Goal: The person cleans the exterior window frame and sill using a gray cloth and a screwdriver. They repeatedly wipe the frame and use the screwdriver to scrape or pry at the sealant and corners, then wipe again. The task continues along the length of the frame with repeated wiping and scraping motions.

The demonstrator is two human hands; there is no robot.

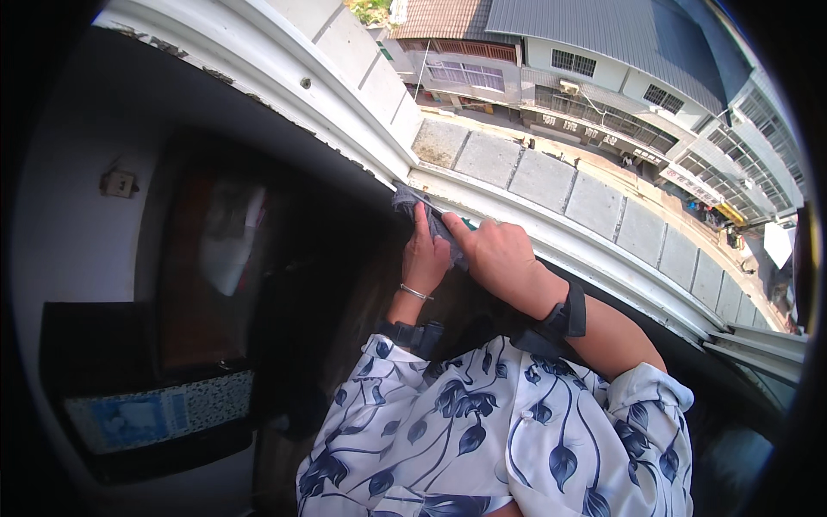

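Observation:
At the inner corner of a white window frame (362, 129), my left hand (426, 255) presses a bunched grey cloth (406, 199) with its index finger stretched out. My right hand (504, 262) is closed around a thin tool with a green part (469, 224), mostly hidden by the fingers. Its slim shaft runs along the cloth toward the corner, under my right index finger. What kind of tool it is cannot be made out. Part of the cloth hangs below the frame between my hands.
Outside the frame runs a grey tiled ledge (549, 171), with a street and buildings (581, 84) far below. Paint is chipped along the frame's inner edge. A sliding sash (762, 349) stands at the right. In the dark room are a wall switch (119, 183) and a patterned panel (161, 410).

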